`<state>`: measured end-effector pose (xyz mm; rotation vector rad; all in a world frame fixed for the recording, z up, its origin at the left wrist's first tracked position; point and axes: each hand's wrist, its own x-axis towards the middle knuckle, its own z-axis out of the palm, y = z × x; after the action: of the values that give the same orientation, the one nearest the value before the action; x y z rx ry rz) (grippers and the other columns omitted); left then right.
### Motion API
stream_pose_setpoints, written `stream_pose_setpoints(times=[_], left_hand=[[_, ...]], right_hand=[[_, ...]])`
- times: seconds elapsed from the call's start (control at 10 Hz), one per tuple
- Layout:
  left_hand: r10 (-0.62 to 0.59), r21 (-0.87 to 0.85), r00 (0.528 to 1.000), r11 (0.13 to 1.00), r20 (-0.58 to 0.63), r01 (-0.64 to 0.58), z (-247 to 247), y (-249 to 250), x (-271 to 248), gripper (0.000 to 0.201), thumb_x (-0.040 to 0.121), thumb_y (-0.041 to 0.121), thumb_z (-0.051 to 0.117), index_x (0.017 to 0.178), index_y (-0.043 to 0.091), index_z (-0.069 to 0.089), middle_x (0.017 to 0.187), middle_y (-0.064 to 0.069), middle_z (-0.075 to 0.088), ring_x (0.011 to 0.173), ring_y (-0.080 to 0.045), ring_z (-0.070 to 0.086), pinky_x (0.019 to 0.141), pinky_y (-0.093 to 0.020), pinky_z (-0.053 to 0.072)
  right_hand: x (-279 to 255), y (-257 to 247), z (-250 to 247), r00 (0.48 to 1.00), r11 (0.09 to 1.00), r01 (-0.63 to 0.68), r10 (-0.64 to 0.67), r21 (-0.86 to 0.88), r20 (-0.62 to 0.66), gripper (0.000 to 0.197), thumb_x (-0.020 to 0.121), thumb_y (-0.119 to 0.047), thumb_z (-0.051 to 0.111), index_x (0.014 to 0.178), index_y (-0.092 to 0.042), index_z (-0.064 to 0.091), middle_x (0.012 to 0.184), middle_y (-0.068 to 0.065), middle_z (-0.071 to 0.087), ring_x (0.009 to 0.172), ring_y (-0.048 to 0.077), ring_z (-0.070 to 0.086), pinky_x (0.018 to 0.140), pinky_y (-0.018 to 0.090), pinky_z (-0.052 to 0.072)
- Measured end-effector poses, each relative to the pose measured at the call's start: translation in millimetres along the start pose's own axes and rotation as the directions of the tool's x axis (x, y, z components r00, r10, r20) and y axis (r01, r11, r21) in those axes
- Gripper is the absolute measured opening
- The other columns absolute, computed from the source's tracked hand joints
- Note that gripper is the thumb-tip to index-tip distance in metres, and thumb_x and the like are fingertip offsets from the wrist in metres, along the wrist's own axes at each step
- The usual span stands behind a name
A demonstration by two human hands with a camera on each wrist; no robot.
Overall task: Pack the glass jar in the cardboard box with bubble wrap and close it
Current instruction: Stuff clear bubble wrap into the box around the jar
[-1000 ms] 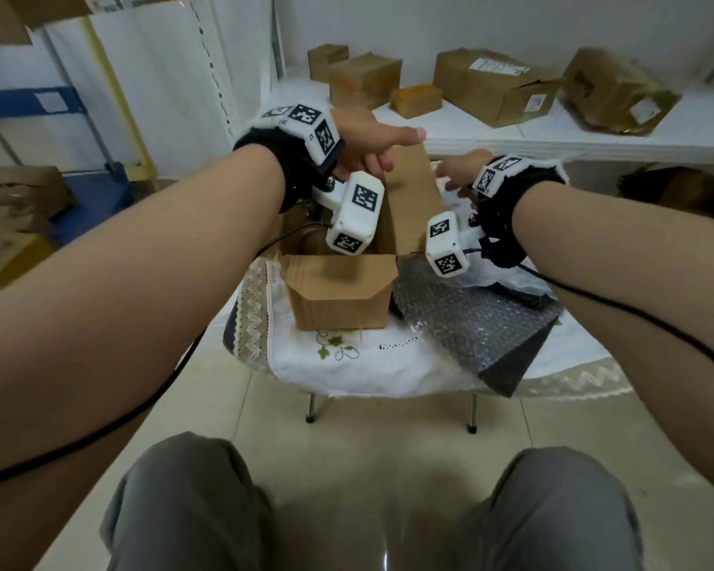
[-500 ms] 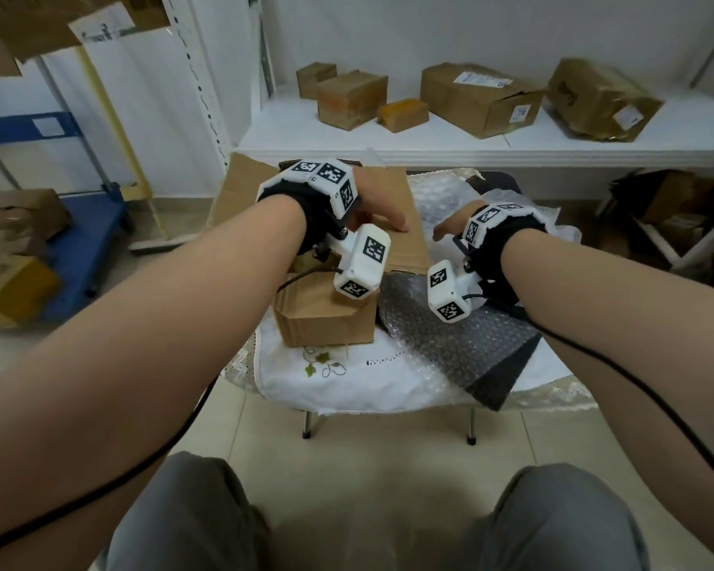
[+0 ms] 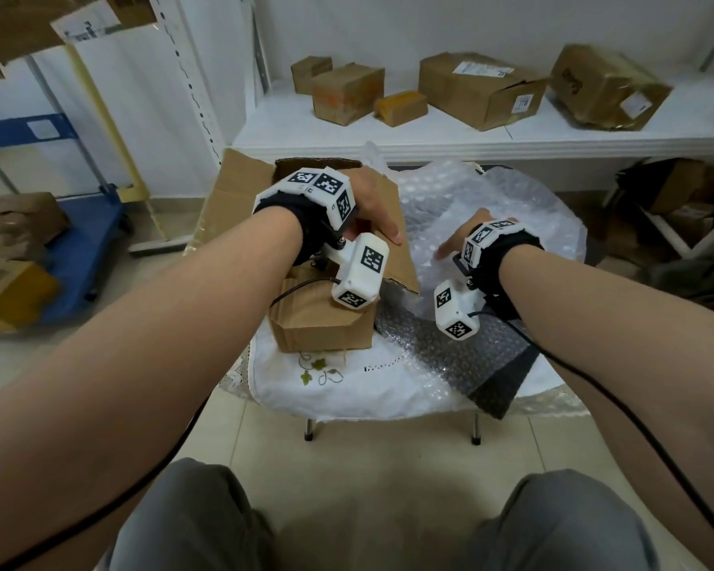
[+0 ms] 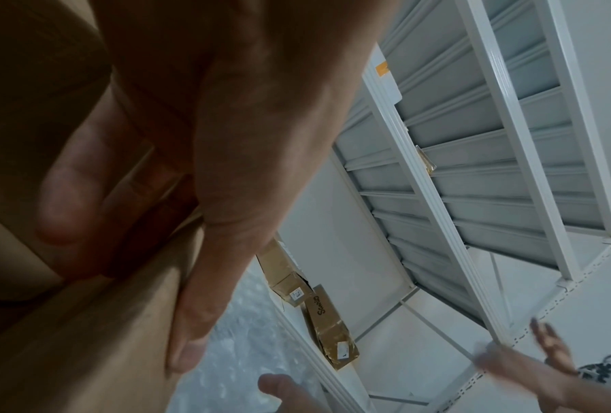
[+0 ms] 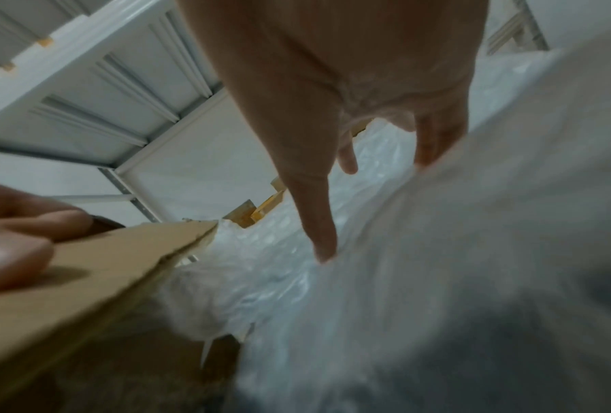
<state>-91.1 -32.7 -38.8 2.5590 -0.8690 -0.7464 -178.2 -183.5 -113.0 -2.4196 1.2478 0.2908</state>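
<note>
On the small cloth-covered table (image 3: 347,389), in the head view, I find the cardboard box (image 3: 322,327) standing with flaps raised; my left hand (image 3: 372,208) lies on the right-hand flap (image 3: 400,257), and my right hand (image 3: 466,236) rests on the bubble wrap (image 3: 491,208) spread just beside the box. The glass jar is not visible in any view; I cannot tell whether it sits inside the box or under the wrap. In the left wrist view, the left hand (image 4: 198,167) grips the flap (image 4: 85,335), thumb on one face and fingers on the other. In the right wrist view, the right hand (image 5: 350,97) has fingers nearly straight, tips touching the bubble wrap (image 5: 403,279) and holding nothing; the flap edge (image 5: 120,260) stands close by. Risks, in my judgement: folding the flap before padding is confirmed leaves the jar loose against cardboard; wrap trailing over the rim could catch beneath the flap and prevent closure; pressing hard could tip the light box.
</note>
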Motion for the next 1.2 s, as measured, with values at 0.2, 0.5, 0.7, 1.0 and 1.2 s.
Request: stream_pose_setpoints(times=[0.2, 0.5, 0.7, 1.0, 1.2], left_hand=[[0.032, 0.000, 0.999, 0.999, -0.038, -0.032, -1, -2, 1, 0.050, 0.073, 0.029, 0.087, 0.058, 0.018, 0.040, 0.046, 0.002, 0.047, 0.034, -0.008, 0.047, 0.034, -0.017, 0.038], [-0.003, -0.024, 0.999, 1.000, -0.046, 0.002, -1, -8, 3, 0.048, 0.068, 0.039, 0.088, 0.064, 0.014, 0.047, 0.063, -0.003, 0.057, 0.051, -0.015, 0.055, 0.039, -0.020, 0.042], [0.001, -0.022, 0.999, 1.000, -0.039, -0.001, 2, -9, 3, 0.043, 0.069, 0.043, 0.086, 0.066, 0.015, 0.054, 0.064, -0.002, 0.063, 0.052, -0.014, 0.059, 0.037, -0.016, 0.042], [0.007, -0.038, 1.000, 0.999, -0.006, -0.007, 1, -12, 4, 0.041, 0.074, 0.047, 0.081, 0.069, 0.012, 0.060, 0.061, 0.000, 0.062, 0.052, -0.014, 0.056, 0.046, -0.021, 0.042], [0.010, -0.170, 1.000, 0.985, 0.029, -0.005, -6, -21, -3, 0.038, 0.069, 0.046, 0.081, 0.061, 0.021, 0.054, 0.060, 0.000, 0.054, 0.057, -0.020, 0.050, 0.051, -0.021, 0.040]], right_hand=[[-28, 8, -1, 0.990, 0.945, 0.137, -0.143, -0.298, 0.005, 0.042, 0.099, -0.015, 0.047, 0.140, -0.018, 0.052, 0.145, 0.016, 0.046, 0.123, 0.040, 0.053, 0.099, 0.051, 0.049], [3, 8, -5, 0.977, 0.928, 0.063, 0.018, 0.368, -0.214, 0.042, 0.099, -0.021, 0.045, 0.136, -0.002, 0.050, 0.139, 0.017, 0.051, 0.127, 0.032, 0.049, 0.086, 0.033, 0.043], [-1, -7, -30, 0.873, 0.800, 0.160, 0.159, 0.578, -0.461, 0.037, 0.103, -0.022, 0.031, 0.129, -0.003, 0.049, 0.133, 0.019, 0.055, 0.121, 0.037, 0.053, 0.090, 0.040, 0.041], [-4, -47, -42, 0.548, 0.653, 0.661, -0.083, 0.370, -0.832, 0.013, 0.096, -0.015, 0.036, 0.084, -0.012, 0.040, 0.088, 0.003, 0.043, 0.077, 0.017, 0.037, 0.066, 0.023, 0.023], [-30, -80, -43, 0.523, 0.438, 0.814, -0.265, 0.382, -0.810, 0.015, 0.080, -0.026, 0.048, 0.070, -0.015, 0.046, 0.067, -0.002, 0.045, 0.064, 0.017, 0.043, 0.062, 0.029, 0.035]])
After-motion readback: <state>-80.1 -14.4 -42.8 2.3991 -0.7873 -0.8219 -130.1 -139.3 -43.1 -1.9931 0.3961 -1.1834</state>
